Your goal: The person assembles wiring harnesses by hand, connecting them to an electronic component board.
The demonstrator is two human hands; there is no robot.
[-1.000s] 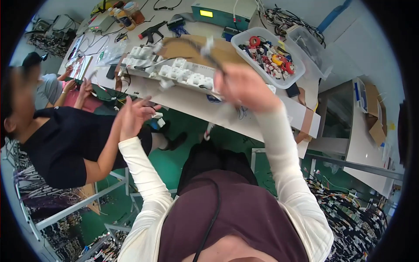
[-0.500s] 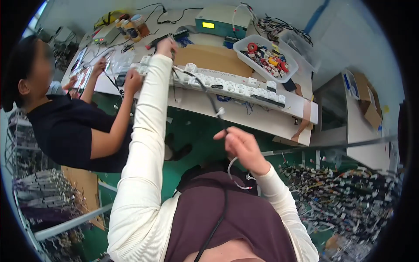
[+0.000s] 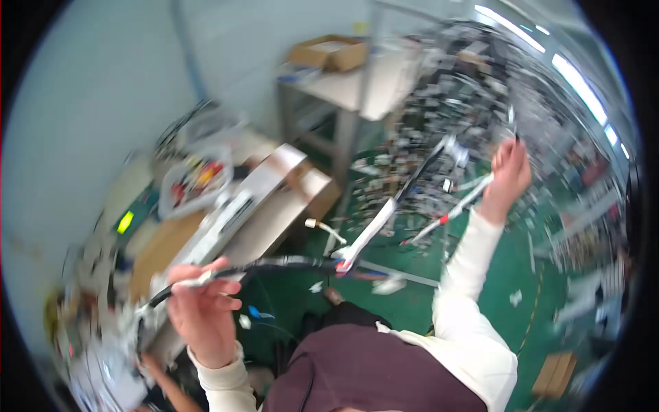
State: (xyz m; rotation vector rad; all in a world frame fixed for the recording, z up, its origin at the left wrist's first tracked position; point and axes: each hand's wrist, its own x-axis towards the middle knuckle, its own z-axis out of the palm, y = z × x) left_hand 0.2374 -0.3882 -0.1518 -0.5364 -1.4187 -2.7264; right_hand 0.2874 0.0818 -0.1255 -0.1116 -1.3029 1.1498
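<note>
A black sleeved wire harness [image 3: 281,263] stretches across in front of me, with white branches and red bands toward its right part. My left hand [image 3: 204,309] is around its left part, thumb and fingers closing on it by a whitish piece, some fingers loosely raised. Out to the right, my right hand [image 3: 508,172] is closed on a white cable branch [image 3: 463,206]; blur hides its exact grip. A small white connector [image 3: 311,223] dangles from a short lead near the middle. Whether all these branches belong to one harness I cannot tell.
Many hanging harnesses [image 3: 439,110] fill a rack ahead and right. At left stands a workbench [image 3: 268,220] with a bin of coloured parts [image 3: 195,182]. A co-worker's arm [image 3: 168,384] shows lower left. A cardboard box [image 3: 329,51] sits on a far table; scraps litter the green floor.
My view has turned right, from the bench toward the rack. My left hand has come back from the bench; my right arm now reaches out right, with the harness more spread out.
</note>
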